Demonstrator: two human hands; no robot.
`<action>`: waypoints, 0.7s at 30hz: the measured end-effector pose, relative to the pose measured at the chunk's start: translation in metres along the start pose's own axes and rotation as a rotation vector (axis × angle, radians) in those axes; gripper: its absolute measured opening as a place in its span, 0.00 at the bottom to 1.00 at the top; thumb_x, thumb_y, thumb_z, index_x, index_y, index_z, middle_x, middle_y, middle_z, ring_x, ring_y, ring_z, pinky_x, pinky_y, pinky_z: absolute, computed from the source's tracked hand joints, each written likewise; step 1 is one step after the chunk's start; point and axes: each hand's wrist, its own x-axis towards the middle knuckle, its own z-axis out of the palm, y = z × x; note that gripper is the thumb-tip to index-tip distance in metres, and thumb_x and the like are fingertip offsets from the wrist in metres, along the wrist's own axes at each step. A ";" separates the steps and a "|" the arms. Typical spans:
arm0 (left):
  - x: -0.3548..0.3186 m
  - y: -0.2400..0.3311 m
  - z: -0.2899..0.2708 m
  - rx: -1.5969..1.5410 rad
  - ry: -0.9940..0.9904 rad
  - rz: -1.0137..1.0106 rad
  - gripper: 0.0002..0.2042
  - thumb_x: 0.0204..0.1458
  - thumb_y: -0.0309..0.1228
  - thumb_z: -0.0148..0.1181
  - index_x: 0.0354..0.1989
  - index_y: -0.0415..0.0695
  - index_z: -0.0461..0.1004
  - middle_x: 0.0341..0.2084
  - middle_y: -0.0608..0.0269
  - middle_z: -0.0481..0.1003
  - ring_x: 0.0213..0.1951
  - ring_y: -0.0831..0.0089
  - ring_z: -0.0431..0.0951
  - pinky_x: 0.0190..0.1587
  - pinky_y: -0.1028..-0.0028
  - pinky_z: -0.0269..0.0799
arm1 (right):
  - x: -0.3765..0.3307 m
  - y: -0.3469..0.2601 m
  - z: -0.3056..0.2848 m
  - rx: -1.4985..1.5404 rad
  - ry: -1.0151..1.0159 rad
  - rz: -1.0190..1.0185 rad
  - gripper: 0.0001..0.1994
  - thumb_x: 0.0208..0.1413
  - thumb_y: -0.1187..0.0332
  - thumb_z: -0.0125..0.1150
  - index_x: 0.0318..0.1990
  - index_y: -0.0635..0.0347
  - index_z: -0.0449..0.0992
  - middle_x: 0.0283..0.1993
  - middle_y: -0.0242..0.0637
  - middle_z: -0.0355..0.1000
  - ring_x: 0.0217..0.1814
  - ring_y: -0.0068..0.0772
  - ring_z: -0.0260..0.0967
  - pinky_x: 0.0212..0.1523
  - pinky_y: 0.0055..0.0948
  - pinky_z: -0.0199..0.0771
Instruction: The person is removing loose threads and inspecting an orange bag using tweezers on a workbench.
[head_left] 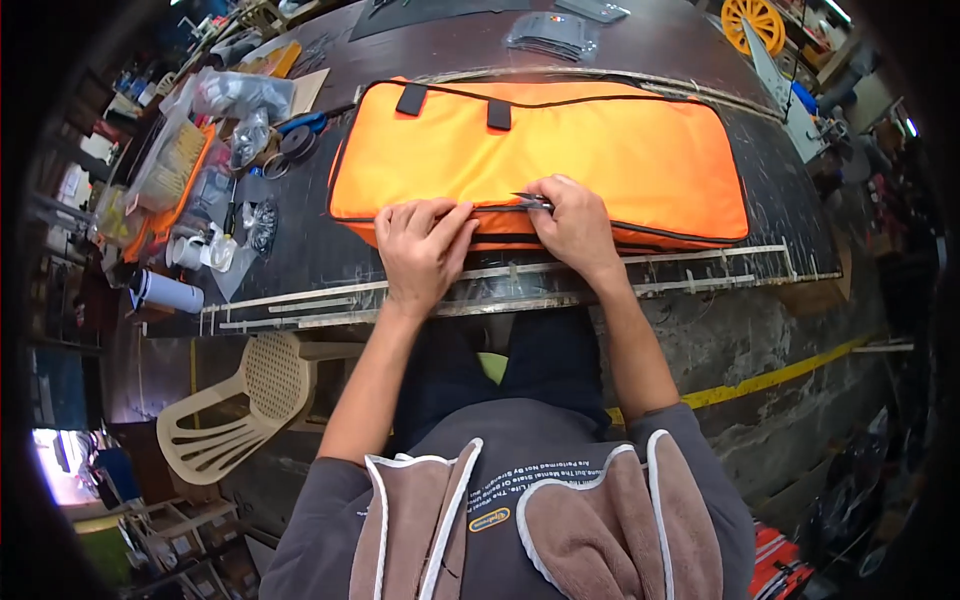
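The fabric bag (pixel 540 145) is bright orange with black edging and two plain black tabs (pixel 411 99), while the tabletop (pixel 450 60) is blackish brown, lined with whitish strips (pixel 300 300). The T-shirt (pixel 510 425) is charcoal grey with pale lettering and a yellow-bordered badge (pixel 490 519), under brown towelling (pixel 585 510) edged in white; the trousers (pixel 555 350) are near-black. Cream covers the plastic chair (pixel 272 375), its panel patterned in a fine lattice, yellow-orange the spoked wheel (pixel 748 18), and yellow the floor stripe (pixel 770 382).
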 end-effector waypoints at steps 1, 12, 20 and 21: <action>-0.004 -0.001 0.002 0.001 0.035 -0.002 0.11 0.54 0.31 0.79 0.46 0.50 0.88 0.41 0.70 0.83 0.46 0.64 0.81 0.54 0.57 0.69 | 0.000 -0.005 0.005 0.008 -0.011 0.015 0.09 0.60 0.70 0.71 0.45 0.62 0.86 0.42 0.46 0.82 0.45 0.54 0.83 0.46 0.46 0.82; -0.018 -0.021 0.012 0.026 -0.237 -0.272 0.07 0.67 0.37 0.68 0.40 0.48 0.83 0.38 0.61 0.82 0.39 0.54 0.84 0.41 0.55 0.72 | 0.013 -0.014 0.068 -0.010 0.254 -0.129 0.05 0.51 0.72 0.70 0.37 0.54 0.85 0.35 0.40 0.80 0.42 0.49 0.80 0.44 0.46 0.81; -0.015 -0.029 0.005 -0.008 -0.490 -0.423 0.13 0.71 0.41 0.65 0.47 0.42 0.83 0.39 0.48 0.86 0.42 0.43 0.87 0.43 0.52 0.81 | 0.006 -0.024 0.074 -0.084 0.309 -0.138 0.05 0.50 0.71 0.72 0.36 0.55 0.84 0.35 0.38 0.80 0.42 0.48 0.80 0.46 0.47 0.79; -0.020 -0.031 0.008 -0.024 -0.419 -0.437 0.14 0.70 0.42 0.66 0.47 0.42 0.84 0.37 0.48 0.86 0.40 0.46 0.87 0.43 0.54 0.82 | 0.006 -0.025 0.074 -0.077 0.314 -0.140 0.05 0.50 0.71 0.72 0.36 0.55 0.84 0.35 0.38 0.80 0.42 0.48 0.80 0.46 0.47 0.79</action>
